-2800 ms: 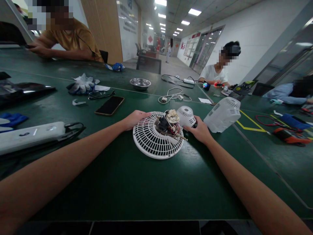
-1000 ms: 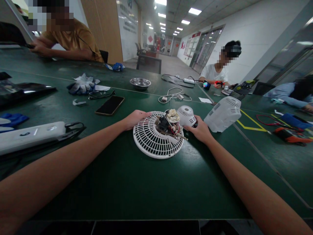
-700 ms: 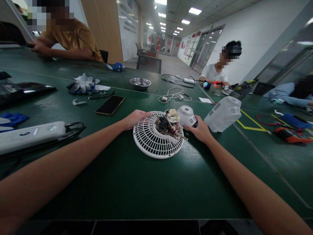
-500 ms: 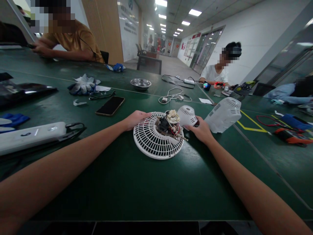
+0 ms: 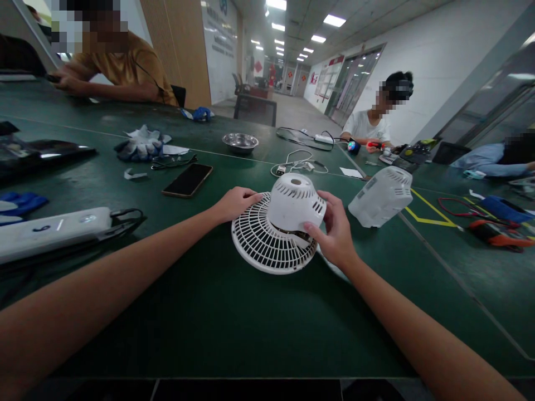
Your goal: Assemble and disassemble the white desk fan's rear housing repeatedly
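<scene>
A round white fan grille (image 5: pixel 267 253) lies on the green table in front of me. My left hand (image 5: pixel 237 204) grips its far left rim, thumb on top of the ribs. In my right hand (image 5: pixel 334 228) is a white vented motor cover (image 5: pixel 292 203), held by its right side with thumb and fingers. The cover sits over the middle of the grille and hides nearly all of the motor; a dark strip of the inner parts (image 5: pixel 301 234) shows under its lower edge. Whether the cover is fully seated, I cannot tell.
A white plastic housing (image 5: pixel 380 197) stands to the right. Left lie a phone (image 5: pixel 188 180), gloves (image 5: pixel 142 146) and a white power strip (image 5: pixel 54 231). Farther back are a metal bowl (image 5: pixel 240 142) and a white cable (image 5: pixel 298 162). Other people sit around the table.
My right hand has brought the motor cover left from beside the motor to over it, and the exposed motor is now mostly hidden. My left hand stays on the grille, which has shifted slightly right.
</scene>
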`<state>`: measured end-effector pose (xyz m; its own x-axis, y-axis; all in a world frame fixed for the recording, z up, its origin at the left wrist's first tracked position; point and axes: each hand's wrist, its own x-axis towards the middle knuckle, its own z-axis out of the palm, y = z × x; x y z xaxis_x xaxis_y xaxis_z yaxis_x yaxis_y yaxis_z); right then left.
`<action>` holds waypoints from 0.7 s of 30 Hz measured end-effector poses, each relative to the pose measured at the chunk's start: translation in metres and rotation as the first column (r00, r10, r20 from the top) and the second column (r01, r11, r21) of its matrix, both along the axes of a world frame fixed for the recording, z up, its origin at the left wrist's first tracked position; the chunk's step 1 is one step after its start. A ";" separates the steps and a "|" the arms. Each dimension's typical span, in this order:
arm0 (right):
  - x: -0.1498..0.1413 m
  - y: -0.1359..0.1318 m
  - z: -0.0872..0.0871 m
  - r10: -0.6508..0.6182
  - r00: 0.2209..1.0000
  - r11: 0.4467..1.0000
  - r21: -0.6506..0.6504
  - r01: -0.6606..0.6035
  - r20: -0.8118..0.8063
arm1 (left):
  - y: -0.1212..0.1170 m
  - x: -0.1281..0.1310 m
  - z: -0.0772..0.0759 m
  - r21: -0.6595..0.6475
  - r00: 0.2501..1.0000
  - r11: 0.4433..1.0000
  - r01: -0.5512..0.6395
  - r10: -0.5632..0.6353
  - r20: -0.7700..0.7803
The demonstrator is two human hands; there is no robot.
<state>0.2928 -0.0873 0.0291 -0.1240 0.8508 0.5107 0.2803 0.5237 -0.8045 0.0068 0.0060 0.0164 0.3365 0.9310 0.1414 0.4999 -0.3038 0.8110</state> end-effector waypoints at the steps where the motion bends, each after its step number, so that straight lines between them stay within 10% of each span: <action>1: 0.000 -0.001 0.000 -0.011 0.998 1.000 0.019 0.010 0.055 | -0.002 0.000 0.004 0.098 0.998 0.995 -0.013 0.018 -0.054; 5: 0.005 -0.003 0.006 -0.047 0.983 0.997 0.063 0.036 0.179 | -0.015 0.005 0.024 0.360 0.990 0.925 0.118 -0.081 -0.117; 10: 0.007 -0.006 0.011 -0.097 0.934 0.986 0.158 0.045 0.343 | -0.032 0.015 0.042 0.242 0.863 0.834 0.497 -0.505 -0.031; 21: 0.022 -0.002 0.018 0.005 0.828 0.959 0.232 -0.163 0.561 | -0.045 0.024 0.053 0.305 0.891 0.840 0.449 -0.397 -0.218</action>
